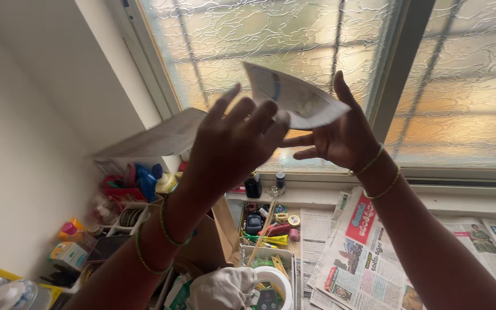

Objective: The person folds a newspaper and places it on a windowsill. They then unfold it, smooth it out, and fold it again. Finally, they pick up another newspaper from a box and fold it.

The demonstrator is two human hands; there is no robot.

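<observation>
Both hands are raised in front of a frosted window. My right hand (340, 135) holds a small white printed paper (294, 97) by its right corner, fingers spread behind it. My left hand (233, 140) is up with its back to me, and its fingertips touch the paper's lower left edge. Thin bangles circle both wrists.
Below the hands a windowsill and shelf carry newspapers (363, 252), a tray of small tools and tubes (268, 229), a small black bottle (253, 185), a blue bottle (146, 182) and a white cloth (222, 290). A white wall stands at left.
</observation>
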